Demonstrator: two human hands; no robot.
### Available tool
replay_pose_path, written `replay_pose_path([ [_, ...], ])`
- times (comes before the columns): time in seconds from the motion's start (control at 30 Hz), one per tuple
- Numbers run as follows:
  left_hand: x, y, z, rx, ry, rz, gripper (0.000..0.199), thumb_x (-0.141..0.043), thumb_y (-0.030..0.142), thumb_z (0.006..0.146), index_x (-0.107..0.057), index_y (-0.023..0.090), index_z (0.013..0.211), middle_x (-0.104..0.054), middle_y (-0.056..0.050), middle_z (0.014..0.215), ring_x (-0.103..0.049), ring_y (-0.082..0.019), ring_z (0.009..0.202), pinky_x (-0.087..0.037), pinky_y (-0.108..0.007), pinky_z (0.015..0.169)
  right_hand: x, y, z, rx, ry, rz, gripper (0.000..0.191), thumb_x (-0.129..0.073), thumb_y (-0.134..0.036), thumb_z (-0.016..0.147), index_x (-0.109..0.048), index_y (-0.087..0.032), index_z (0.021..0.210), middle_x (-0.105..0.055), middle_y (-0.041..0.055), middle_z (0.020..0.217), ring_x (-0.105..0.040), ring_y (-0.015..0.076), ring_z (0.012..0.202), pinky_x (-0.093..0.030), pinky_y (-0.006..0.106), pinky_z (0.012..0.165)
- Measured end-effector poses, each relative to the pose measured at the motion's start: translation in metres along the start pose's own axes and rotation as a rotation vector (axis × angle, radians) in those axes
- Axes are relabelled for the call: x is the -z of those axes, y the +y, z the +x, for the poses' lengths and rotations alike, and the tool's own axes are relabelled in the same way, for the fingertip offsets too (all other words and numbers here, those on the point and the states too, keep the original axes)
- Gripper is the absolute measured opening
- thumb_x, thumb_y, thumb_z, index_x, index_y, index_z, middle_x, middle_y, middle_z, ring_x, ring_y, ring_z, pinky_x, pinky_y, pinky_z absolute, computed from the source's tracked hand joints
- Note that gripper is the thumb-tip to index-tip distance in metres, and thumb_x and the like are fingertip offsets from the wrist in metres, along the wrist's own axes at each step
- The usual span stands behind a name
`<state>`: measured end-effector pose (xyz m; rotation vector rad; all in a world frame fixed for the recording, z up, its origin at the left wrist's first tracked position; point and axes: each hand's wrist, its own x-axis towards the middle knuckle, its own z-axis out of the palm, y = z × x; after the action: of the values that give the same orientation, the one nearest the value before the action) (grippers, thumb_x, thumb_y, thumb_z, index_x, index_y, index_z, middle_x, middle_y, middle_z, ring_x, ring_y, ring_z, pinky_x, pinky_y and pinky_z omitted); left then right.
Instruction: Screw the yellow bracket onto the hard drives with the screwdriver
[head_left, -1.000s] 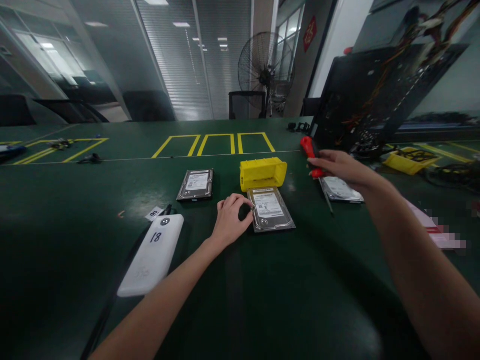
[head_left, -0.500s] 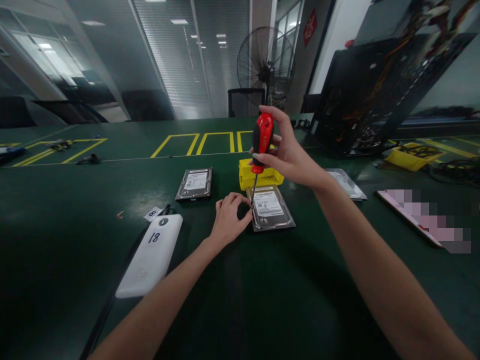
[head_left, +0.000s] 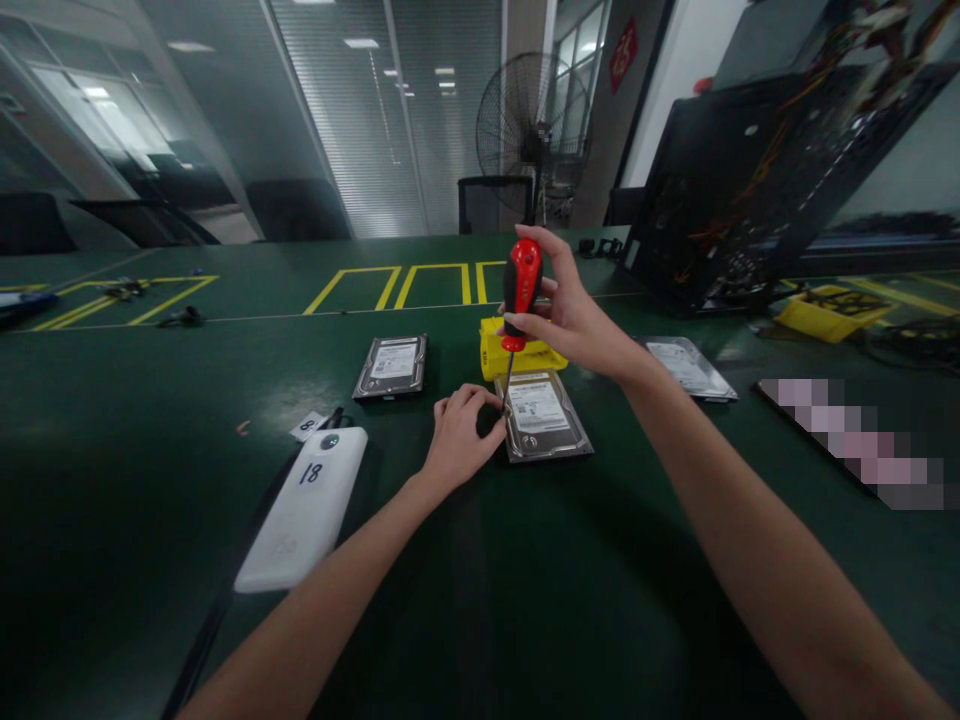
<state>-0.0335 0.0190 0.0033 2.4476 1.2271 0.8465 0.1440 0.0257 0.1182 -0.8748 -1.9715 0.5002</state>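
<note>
My right hand [head_left: 574,305] is closed around the red and black handle of a screwdriver [head_left: 523,285]. The shaft points down, slightly tilted, with its tip at the left edge of a hard drive [head_left: 547,420]. That drive lies flat, label upward. At the same edge, the thumb and forefinger of my left hand [head_left: 466,430] come together in a pinch beside the screwdriver's tip; whatever is between them is too small to make out. Behind the drive, touching or nearly touching it, stands a yellow plastic box [head_left: 495,352], partly covered by my right hand.
Other hard drives lie left [head_left: 391,367] and right [head_left: 688,367]. A white power bank [head_left: 307,510] marked 18, with a black cable, is near my left forearm. Farther right are a pixelated flat object [head_left: 855,440], a yellow tray [head_left: 832,312] of cables and an open computer case [head_left: 712,200].
The screwdriver handle and my right hand have dipped slightly and shifted a little left. My left hand keeps its pinch at the drive's edge. The whole view has shifted very slightly.
</note>
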Motion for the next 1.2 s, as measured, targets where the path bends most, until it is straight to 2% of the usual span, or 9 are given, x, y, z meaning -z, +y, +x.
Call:
replay_pose_path([
  [0.27, 0.0003, -0.0001, -0.0004, 0.001, -0.001, 0.002, 0.016, -0.051, 0.028, 0.081, -0.054, 0.020, 0.094, -0.054, -0.003, 0.104, -0.049, -0.021, 0.104, -0.032, -0.040, 0.089, 0.0015, -0.0005, -0.0001, -0.019, -0.001, 0.044, 0.077, -0.057, -0.040, 0.078, -0.009, -0.033, 0.138, -0.026, 0.0046, 0.140, -0.053, 0.0205, 0.107, -0.054, 0.037, 0.084],
  [0.43, 0.0001, -0.0001, -0.0005, 0.005, -0.004, 0.008, 0.016, -0.051, 0.029, 0.082, -0.055, 0.021, 0.095, -0.054, -0.004, 0.104, -0.049, -0.022, 0.104, -0.032, -0.040, 0.089, 0.0009, 0.0014, -0.0003, -0.043, 0.021, -0.005, 0.078, -0.058, -0.041, 0.077, -0.010, -0.034, 0.138, -0.028, 0.0045, 0.139, -0.050, 0.0234, 0.111, -0.053, 0.041, 0.085],
  [0.57, 0.0003, 0.0003, -0.0004, 0.001, 0.001, 0.004, 0.017, -0.050, 0.030, 0.082, -0.055, 0.021, 0.095, -0.054, -0.004, 0.105, -0.049, -0.021, 0.104, -0.032, -0.040, 0.089, -0.0002, 0.0019, -0.0002, -0.041, 0.025, -0.005, 0.077, -0.057, -0.042, 0.077, -0.010, -0.033, 0.138, -0.029, 0.0049, 0.139, -0.051, 0.0225, 0.110, -0.053, 0.041, 0.085],
  [1.07, 0.0011, 0.0023, 0.0015, 0.023, -0.010, -0.012, 0.015, -0.050, 0.030, 0.083, -0.055, 0.021, 0.094, -0.055, -0.003, 0.104, -0.050, -0.021, 0.103, -0.032, -0.040, 0.089, -0.0016, -0.0017, 0.0008, -0.025, -0.008, 0.011, 0.076, -0.055, -0.036, 0.079, -0.008, -0.033, 0.138, -0.032, 0.0039, 0.137, -0.053, 0.0209, 0.107, -0.053, 0.040, 0.084],
  [1.2, 0.0003, 0.0010, 0.0017, 0.018, -0.006, -0.020, 0.015, -0.050, 0.031, 0.084, -0.055, 0.021, 0.094, -0.055, -0.003, 0.104, -0.050, -0.021, 0.104, -0.033, -0.039, 0.089, -0.0026, -0.0012, 0.0010, 0.009, 0.013, -0.010, 0.074, -0.057, -0.031, 0.078, -0.013, -0.032, 0.137, -0.032, 0.0039, 0.138, -0.053, 0.0207, 0.108, -0.054, 0.037, 0.084],
])
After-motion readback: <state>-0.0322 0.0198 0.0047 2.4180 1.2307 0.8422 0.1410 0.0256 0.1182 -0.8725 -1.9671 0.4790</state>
